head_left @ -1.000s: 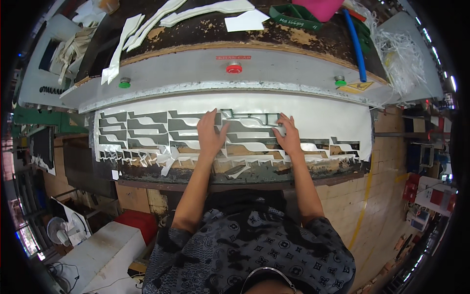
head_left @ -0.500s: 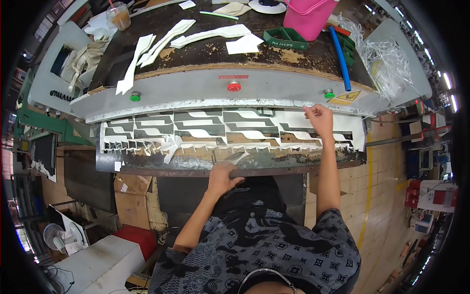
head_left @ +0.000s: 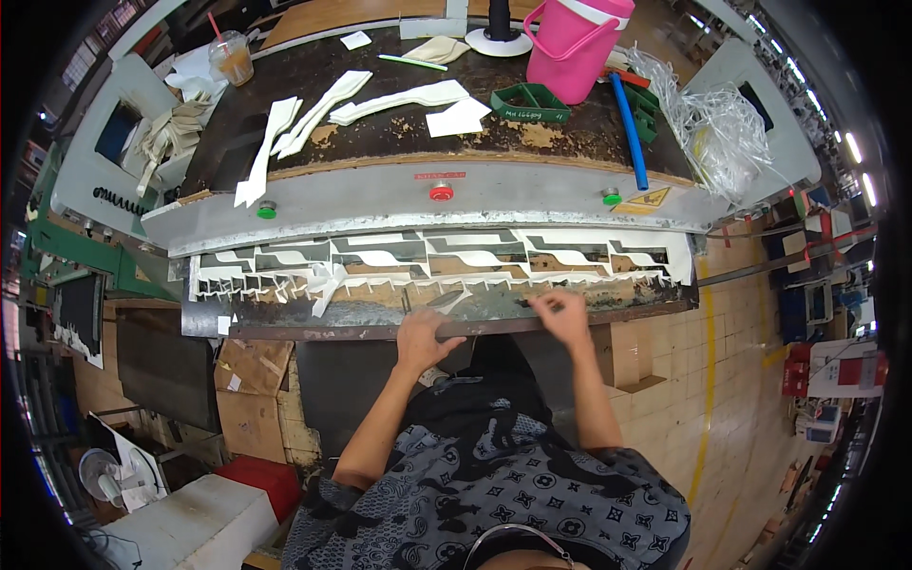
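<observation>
My left hand (head_left: 425,340) is closed around the dark front rail (head_left: 313,333) of a worn cutting board, thumb on the near side. Just beyond its fingers lies a thin grey pointed piece (head_left: 454,302). My right hand (head_left: 563,315) is over the front part of the board (head_left: 608,294), fingers curled together; whatever they pinch, if anything, is too small to name. Across the board stretches a white sheet (head_left: 679,256) with rows of cut-out, paddle-like openings and a ragged near edge. Its far part is hidden beneath the grey machine beam (head_left: 351,204).
The beam carries a red button (head_left: 441,193) and two green buttons (head_left: 267,211). On the worn top stand white cut pieces (head_left: 323,109), green cutting dies (head_left: 532,103), a blue tube (head_left: 630,133), a pink bucket (head_left: 579,57) and a drink cup (head_left: 231,59).
My right hand has come from the sheet's right side to the front of the board, nearer my left hand. Less of the sheet shows in front of the beam. My left hand stays on the rail.
</observation>
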`<state>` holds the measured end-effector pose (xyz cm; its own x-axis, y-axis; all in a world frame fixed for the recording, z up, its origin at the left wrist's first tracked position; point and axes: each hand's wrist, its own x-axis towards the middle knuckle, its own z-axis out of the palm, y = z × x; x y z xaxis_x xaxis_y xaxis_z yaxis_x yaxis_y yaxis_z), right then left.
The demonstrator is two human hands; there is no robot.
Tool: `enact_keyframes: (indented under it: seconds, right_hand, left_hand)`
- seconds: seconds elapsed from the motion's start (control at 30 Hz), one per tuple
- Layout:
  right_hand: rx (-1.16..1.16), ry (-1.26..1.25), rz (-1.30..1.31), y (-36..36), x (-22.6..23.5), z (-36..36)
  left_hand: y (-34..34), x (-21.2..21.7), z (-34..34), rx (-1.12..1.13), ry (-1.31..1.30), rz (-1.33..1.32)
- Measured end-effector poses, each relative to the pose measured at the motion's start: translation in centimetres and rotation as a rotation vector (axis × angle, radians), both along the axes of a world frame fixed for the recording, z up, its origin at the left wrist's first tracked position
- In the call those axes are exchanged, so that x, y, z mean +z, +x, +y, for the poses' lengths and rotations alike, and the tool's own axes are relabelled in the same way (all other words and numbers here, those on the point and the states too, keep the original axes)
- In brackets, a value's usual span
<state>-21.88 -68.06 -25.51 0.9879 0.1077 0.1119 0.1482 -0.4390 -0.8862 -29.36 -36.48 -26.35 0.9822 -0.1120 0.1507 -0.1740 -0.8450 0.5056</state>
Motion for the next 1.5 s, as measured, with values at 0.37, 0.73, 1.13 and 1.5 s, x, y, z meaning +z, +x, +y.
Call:
enact_keyframes:
  seconds: [0.37,0.73,1.13,1.5]
  right_hand:
    - [0.051,-0.208,-0.257,-5.7,-3.0,2.9]
    - [0.152,-0.375,-0.013,-4.3,-3.4,3.1]
    - [-0.039,-0.149,-0.042,3.2,-3.5,2.2]
    - [0.102,-0.387,0.079,5.2,-6.3,2.5]
  left_hand:
    - [-0.2,-0.1,-0.7,-0.019,-0.034,-0.051]
    - [0.3,0.2,-0.7,-0.053,-0.123,0.025]
    - [16.4,1.8,-6.9,-0.060,-0.166,-0.087]
    - [19.6,-4.4,-7.2,-0.257,-0.197,0.077]
